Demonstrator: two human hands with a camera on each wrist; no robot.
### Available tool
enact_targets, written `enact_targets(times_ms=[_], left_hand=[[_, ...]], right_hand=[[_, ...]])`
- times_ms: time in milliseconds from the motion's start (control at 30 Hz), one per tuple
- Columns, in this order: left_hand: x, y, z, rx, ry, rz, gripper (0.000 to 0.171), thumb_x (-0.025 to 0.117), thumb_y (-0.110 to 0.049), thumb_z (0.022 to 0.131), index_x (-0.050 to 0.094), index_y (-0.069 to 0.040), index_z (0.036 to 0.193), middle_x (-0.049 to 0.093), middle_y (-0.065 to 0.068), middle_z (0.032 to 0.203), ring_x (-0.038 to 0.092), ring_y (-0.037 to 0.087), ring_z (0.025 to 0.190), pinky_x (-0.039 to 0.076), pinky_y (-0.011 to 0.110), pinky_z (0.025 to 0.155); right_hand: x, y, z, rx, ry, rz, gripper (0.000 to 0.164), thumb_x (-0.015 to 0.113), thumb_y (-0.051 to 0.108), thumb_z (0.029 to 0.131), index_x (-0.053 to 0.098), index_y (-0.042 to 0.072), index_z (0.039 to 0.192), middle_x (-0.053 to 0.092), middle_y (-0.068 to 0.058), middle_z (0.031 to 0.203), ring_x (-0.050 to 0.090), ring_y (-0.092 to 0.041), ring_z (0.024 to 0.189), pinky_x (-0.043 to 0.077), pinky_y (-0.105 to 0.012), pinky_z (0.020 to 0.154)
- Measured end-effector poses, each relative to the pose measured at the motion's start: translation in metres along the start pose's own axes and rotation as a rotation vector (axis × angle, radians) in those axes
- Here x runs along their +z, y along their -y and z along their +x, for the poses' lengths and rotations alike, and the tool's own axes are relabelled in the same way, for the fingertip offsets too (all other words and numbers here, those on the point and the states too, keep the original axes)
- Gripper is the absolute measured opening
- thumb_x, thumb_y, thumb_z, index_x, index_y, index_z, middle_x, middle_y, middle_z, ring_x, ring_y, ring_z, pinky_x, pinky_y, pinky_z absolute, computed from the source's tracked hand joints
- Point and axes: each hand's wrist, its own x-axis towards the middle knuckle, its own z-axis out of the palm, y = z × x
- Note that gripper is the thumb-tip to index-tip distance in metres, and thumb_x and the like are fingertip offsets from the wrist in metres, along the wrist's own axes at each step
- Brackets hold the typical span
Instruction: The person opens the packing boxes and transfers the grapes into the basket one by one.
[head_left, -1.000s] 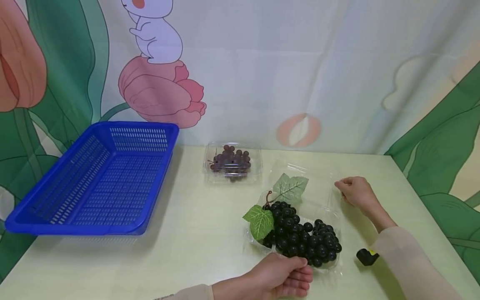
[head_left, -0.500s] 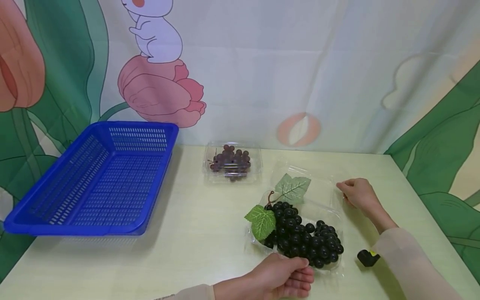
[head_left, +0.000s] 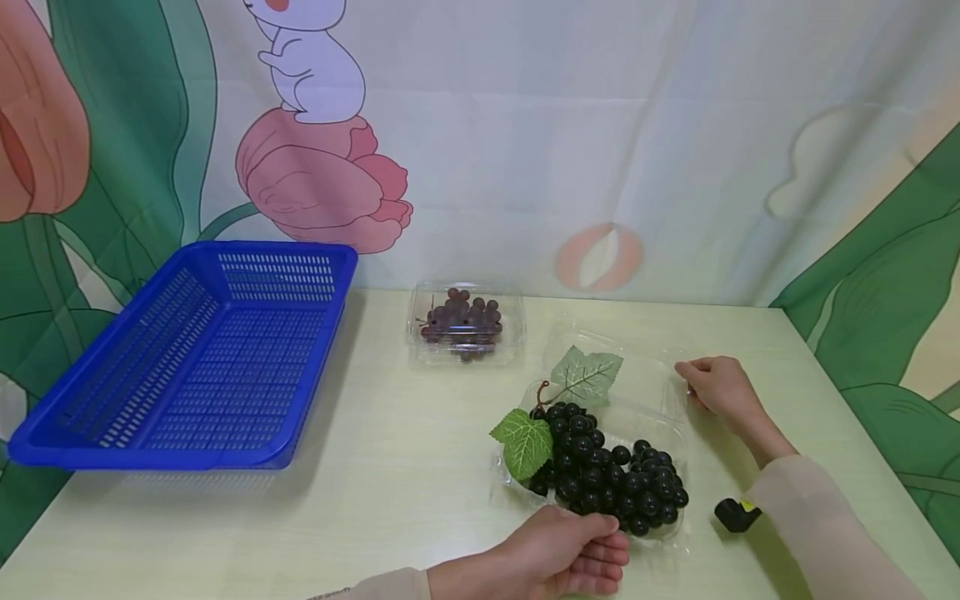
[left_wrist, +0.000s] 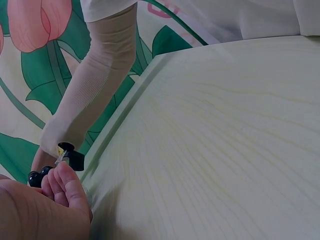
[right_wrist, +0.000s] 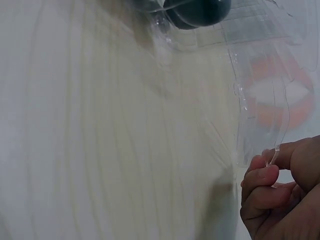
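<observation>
Black grapes (head_left: 600, 475) lie in the base of a clear box (head_left: 621, 429), its lid (head_left: 637, 379) open at the far side. Compared with the earlier head frames, box, grapes and both hands sit very slightly farther right; the change is small, and the work appears to be at a slight adjustment, the lid not yet over the fruit. The grapes are round, glossy and closely clustered, heaped up to the near rim, with a reddish stem (head_left: 540, 392) at the left end. A bright near leaf (head_left: 527, 444) overhangs the left rim; a paler far leaf (head_left: 585, 373) reaches over the lid. The right hand (head_left: 716, 387) pinches the lid's right edge between thumb and forefinger, as the right wrist view shows. The left hand (head_left: 558, 550) is at the near rim, fingers loosely bent, thumb beside the grapes; whether it grips the rim cannot be told. A black object (head_left: 737, 516) with a yellow patch shows at the right sleeve (head_left: 810, 508). Farther back, a closed second box (head_left: 510, 333) contains dark red grapes (head_left: 463, 321); at the table's left stands a blue basket (head_left: 150, 458).
</observation>
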Motion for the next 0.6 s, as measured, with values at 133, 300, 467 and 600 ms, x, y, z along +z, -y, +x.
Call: enact_targets(times_ms=[133, 300, 467, 600], left_hand=[[0.000, 0.000, 0.000, 0.001, 0.000, 0.002, 0.027, 0.061, -0.016, 0.104, 0.074, 0.008, 0.104, 0.069, 0.005, 0.080, 0.065, 0.009, 0.065, 0.062, 0.026, 0.074], [0.000, -0.001, 0.000, -0.007, -0.005, 0.006, 0.028, 0.061, -0.016, 0.104, 0.074, 0.009, 0.106, 0.069, 0.005, 0.081, 0.065, 0.009, 0.065, 0.062, 0.026, 0.074], [0.000, 0.000, -0.001, -0.008, -0.005, 0.005, 0.028, 0.061, -0.016, 0.104, 0.074, 0.009, 0.106, 0.069, 0.005, 0.080, 0.065, 0.009, 0.065, 0.062, 0.026, 0.074], [0.000, -0.001, -0.001, -0.012, 0.001, 0.004, 0.028, 0.060, -0.017, 0.104, 0.074, 0.009, 0.107, 0.069, 0.005, 0.081, 0.065, 0.008, 0.065, 0.062, 0.026, 0.074]], right_hand=[[-0.001, 0.000, -0.001, 0.007, 0.014, 0.018, 0.041, 0.049, 0.031, 0.110, 0.063, -0.008, 0.114, 0.051, 0.001, 0.059, 0.044, -0.014, 0.054, 0.038, -0.029, 0.052], [-0.004, 0.001, -0.005, 0.029, 0.048, 0.038, 0.043, 0.049, 0.032, 0.111, 0.062, -0.007, 0.121, 0.054, -0.001, 0.066, 0.047, -0.016, 0.060, 0.041, -0.029, 0.056], [-0.004, 0.003, -0.011, 0.041, 0.078, 0.058, 0.050, 0.050, 0.031, 0.110, 0.055, -0.011, 0.137, 0.058, -0.003, 0.075, 0.052, -0.017, 0.067, 0.045, -0.029, 0.060], [-0.004, 0.005, -0.017, 0.033, 0.103, 0.053, 0.052, 0.052, 0.031, 0.110, 0.053, -0.012, 0.139, 0.059, -0.004, 0.076, 0.053, -0.017, 0.068, 0.047, -0.029, 0.060]])
